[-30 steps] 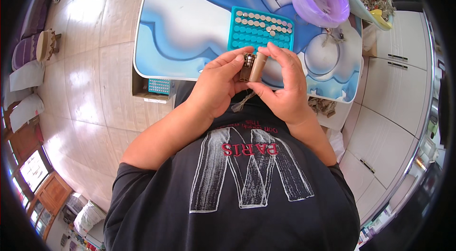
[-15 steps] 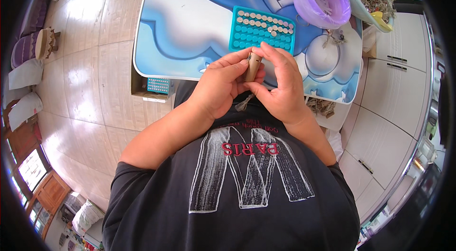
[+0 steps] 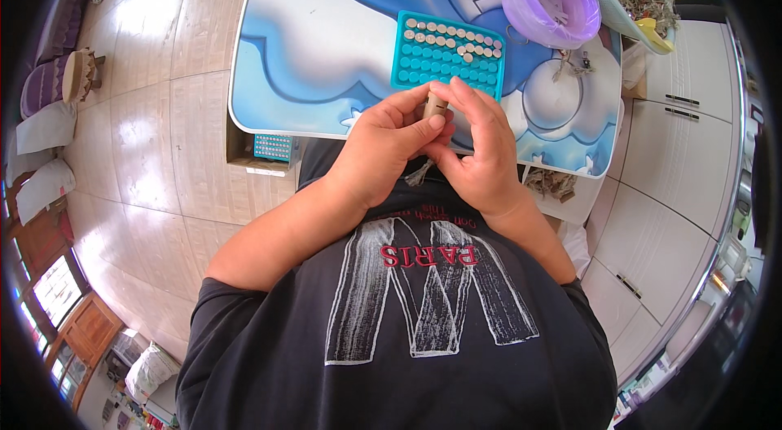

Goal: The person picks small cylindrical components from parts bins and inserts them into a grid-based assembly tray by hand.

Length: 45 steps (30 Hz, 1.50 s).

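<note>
Tan casing (image 3: 435,106) is sitting between both hands, near the table (image 3: 301,31) edge closest to the person, just short of the teal tray (image 3: 503,55). Change: a second ago a dark brown piece with shiny metal inside and a tan shell were showing side by side; now only one tan body is showing, so the two are seemingly coming together as a single unit, though whether they're fully seated I can't tell. Left hand (image 3: 379,143) is closing narrowly on it, thumb now lying across the front and covering more than half a second ago, probably pressing. Right hand (image 3: 482,160) is curving round, fingertips meeting the top end, thumb sitting lower; it's seemingly holding the casing end to end, but the lower contact is hiding behind fingers. Casing is looking small, smooth, rounded, slightly glossy, standing roughly lengthwise, with a small dark mark showing, too tiny to identify.
</note>
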Each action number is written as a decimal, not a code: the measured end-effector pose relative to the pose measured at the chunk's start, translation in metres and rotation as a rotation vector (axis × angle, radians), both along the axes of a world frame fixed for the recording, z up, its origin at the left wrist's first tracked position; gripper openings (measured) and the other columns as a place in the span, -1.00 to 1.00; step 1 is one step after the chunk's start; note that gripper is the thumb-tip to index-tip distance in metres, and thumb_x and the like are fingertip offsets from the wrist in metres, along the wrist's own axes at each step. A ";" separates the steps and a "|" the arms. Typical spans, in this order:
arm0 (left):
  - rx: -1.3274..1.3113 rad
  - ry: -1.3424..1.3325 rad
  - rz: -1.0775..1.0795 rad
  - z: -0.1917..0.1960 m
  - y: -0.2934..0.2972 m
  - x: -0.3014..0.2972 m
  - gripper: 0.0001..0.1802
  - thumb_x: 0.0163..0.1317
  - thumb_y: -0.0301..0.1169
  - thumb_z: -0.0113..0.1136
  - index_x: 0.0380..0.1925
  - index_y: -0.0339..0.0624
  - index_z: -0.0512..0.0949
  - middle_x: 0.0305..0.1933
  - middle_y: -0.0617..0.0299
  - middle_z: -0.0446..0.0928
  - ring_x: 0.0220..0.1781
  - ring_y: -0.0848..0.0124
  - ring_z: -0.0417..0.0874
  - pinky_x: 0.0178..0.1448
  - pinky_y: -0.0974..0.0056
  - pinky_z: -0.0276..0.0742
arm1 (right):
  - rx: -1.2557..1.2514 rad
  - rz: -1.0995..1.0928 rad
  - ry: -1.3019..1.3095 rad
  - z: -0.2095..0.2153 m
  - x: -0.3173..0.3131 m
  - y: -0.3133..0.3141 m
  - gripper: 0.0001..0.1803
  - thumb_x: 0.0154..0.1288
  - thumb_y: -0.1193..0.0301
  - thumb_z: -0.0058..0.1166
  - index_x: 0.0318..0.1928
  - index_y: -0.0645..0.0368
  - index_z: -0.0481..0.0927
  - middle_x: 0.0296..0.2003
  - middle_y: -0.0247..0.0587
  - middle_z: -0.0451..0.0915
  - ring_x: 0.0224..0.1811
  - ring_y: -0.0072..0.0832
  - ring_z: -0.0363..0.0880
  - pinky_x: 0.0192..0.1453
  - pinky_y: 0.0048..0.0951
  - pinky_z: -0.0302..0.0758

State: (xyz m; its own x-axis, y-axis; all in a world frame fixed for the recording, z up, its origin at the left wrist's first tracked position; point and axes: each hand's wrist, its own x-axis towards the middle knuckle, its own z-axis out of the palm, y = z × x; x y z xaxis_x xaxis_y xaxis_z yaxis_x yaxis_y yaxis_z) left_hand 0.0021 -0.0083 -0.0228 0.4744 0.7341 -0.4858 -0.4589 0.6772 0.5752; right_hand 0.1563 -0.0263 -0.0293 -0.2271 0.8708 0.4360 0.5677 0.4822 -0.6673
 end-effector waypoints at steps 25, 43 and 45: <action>0.582 0.569 -0.272 0.015 -0.002 -0.005 -0.49 0.09 -0.53 0.29 0.04 -0.30 0.33 -0.33 0.19 0.56 -0.35 0.57 0.55 -0.30 0.45 0.45 | -0.669 0.055 0.834 0.004 0.025 -0.001 -0.72 0.28 0.36 0.13 -0.11 0.32 0.54 -0.23 -0.36 0.47 -0.24 -0.67 0.44 -0.14 -0.65 0.36; 0.956 0.761 -0.324 0.020 0.006 0.000 -0.76 0.30 -0.31 0.05 -0.22 -0.29 0.46 -0.41 0.09 0.50 -0.40 0.25 0.51 -0.28 0.22 0.44 | -0.523 0.012 0.862 0.006 0.022 -0.003 -0.70 0.30 0.31 0.09 -0.11 0.31 0.53 -0.25 -0.35 0.50 -0.24 -0.65 0.44 -0.13 -0.62 0.35; 0.779 0.637 -0.408 0.016 0.006 0.002 -0.72 0.37 -0.26 -0.02 -0.21 -0.30 0.45 -0.40 0.21 0.50 -0.39 0.45 0.51 -0.24 0.33 0.46 | -0.558 0.015 0.858 0.012 0.025 0.000 -0.70 0.28 0.31 0.12 -0.12 0.30 0.54 -0.25 -0.34 0.49 -0.25 -0.64 0.44 -0.15 -0.61 0.36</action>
State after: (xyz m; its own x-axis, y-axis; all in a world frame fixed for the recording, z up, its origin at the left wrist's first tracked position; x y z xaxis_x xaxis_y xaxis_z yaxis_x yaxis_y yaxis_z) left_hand 0.0041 -0.0021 -0.0067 0.5783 0.7914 -0.1981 0.2526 0.0572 0.9659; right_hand 0.1809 -0.0266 -0.0171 -0.0417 0.9991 -0.0097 -0.2104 -0.0183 -0.9775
